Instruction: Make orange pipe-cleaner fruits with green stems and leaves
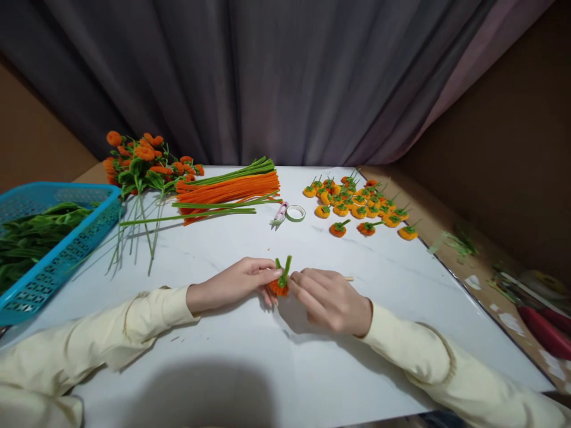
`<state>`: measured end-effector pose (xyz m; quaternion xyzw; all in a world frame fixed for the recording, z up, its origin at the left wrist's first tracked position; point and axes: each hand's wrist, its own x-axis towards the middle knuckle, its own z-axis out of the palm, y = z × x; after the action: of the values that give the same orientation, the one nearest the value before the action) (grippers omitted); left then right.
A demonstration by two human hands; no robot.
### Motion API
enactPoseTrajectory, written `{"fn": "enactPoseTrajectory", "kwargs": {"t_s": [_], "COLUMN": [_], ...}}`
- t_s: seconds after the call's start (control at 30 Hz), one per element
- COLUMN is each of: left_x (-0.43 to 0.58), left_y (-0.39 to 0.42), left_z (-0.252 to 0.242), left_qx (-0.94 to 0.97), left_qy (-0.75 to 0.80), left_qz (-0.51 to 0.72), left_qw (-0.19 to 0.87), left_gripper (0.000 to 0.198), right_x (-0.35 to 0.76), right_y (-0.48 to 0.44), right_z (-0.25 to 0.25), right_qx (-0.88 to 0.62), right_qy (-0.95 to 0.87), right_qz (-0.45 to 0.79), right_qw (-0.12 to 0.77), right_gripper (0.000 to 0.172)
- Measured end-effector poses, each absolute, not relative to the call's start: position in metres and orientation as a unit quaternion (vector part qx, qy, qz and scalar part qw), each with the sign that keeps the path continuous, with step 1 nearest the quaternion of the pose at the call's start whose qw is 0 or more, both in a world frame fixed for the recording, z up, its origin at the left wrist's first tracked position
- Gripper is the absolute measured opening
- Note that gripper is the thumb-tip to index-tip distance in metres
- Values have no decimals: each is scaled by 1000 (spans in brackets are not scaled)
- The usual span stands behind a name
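Observation:
My left hand [232,284] and my right hand [328,298] meet at the middle of the white table [223,368]. Both pinch a small orange pipe-cleaner ball with green stems [281,280] sticking up from it. A thin wooden stick [348,278] pokes out to the right from behind my right hand's fingers; whether that hand holds it is hidden.
Orange and green pipe cleaners [227,190] lie at the back. Finished orange flowers on stems [143,163] lie at the back left beside a blue basket of green leaves [53,238]. Several small orange pieces [357,205], tape [295,213] and snips [280,214] lie at the back right.

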<state>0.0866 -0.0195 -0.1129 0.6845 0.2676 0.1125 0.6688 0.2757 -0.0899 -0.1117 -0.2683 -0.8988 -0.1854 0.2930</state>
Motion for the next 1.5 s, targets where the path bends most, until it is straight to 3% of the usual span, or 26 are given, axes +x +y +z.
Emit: {"fn": "enactPoseTrajectory", "kwargs": {"t_s": [0.13,0.27,0.8,0.97,1.1,1.33,1.5], "left_x": [78,72,73,73,72,72,72], "left_y": [-18,-21,-24,-22,-18,-18,-15], "left_z": [-107,-100,-93,-91,-87,-82,-85], "left_qx": [911,966,988,987,987,988,987], "left_qy": [234,115,5,-8,-18,-60,-17], "left_qz": [204,215,137,144,151,106,160], "left_qw": [271,85,-72,-69,-57,-99,-30], "left_gripper": [23,25,27,26,26,28,25], "right_x": [272,270,272,272,273,277,280], "right_y": [-92,-93,-92,-92,-92,-92,-90], "right_z": [-121,-121,-125,-124,-121,-115,-118], "right_qx": [-415,-416,-387,-380,-348,-201,-209], "right_qy": [-847,-831,-848,-850,-862,-906,-899], "right_qz": [20,90,53,32,-43,-234,-269], "right_qw": [331,357,357,364,367,290,276], "right_gripper": [22,21,23,25,28,14,18]}}
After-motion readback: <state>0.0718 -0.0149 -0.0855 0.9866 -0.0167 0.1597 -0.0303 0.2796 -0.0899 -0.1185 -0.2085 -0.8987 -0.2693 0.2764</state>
